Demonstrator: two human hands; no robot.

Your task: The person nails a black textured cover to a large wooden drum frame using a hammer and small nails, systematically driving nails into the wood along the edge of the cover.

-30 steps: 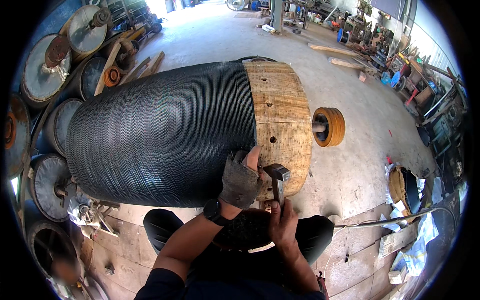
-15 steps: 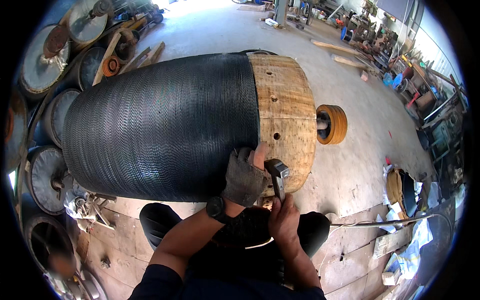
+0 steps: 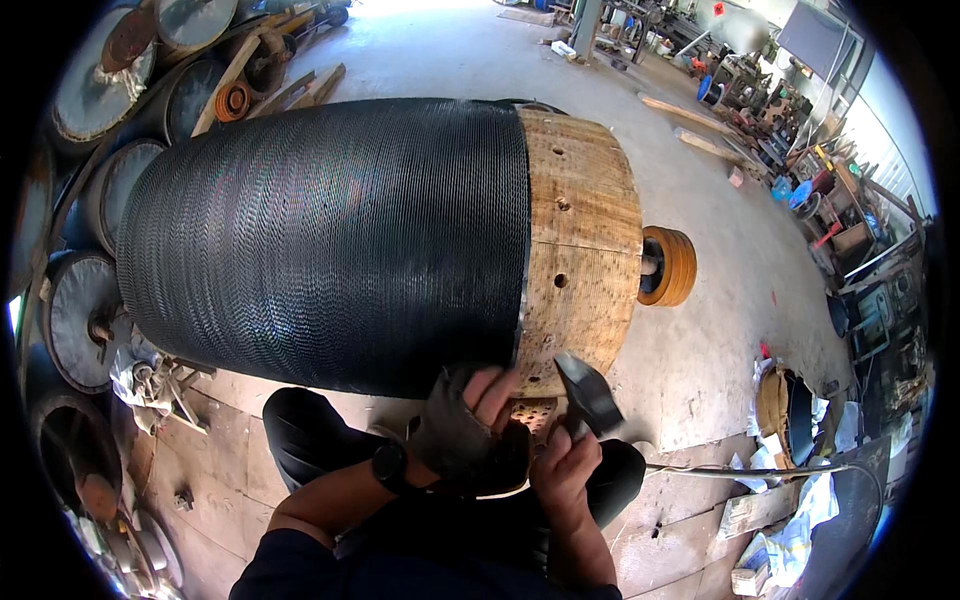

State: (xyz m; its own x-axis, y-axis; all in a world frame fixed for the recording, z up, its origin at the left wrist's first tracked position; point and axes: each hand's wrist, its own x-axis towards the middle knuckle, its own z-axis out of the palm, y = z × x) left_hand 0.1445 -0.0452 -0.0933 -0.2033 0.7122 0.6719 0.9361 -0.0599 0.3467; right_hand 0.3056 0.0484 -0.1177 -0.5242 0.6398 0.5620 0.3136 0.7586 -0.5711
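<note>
A large drum lies sideways before me, its black ridged surface (image 3: 330, 230) meeting a pale wooden end section (image 3: 585, 230) with round holes. My left hand (image 3: 460, 420), in a dark fingerless glove, has its fingers curled at the lower edge of that seam; what they hold is hidden. My right hand (image 3: 565, 470) grips a hammer (image 3: 590, 395), its blurred head raised beside the lower wooden section. A perforated pale piece (image 3: 530, 412) shows under the drum between my hands.
An orange wheel (image 3: 672, 265) sits on the drum's axle. Metal-ended rollers (image 3: 85, 320) are stacked along the left. Timber planks (image 3: 685, 115), machinery and clutter line the upper right. A bent pipe (image 3: 750, 470), paper scraps and a brown cylindrical bundle (image 3: 775, 415) lie at the lower right.
My left hand has moved down along the seam to the drum's lower edge. The hammer has moved down and right and its head has swung round. The view has shifted slightly.
</note>
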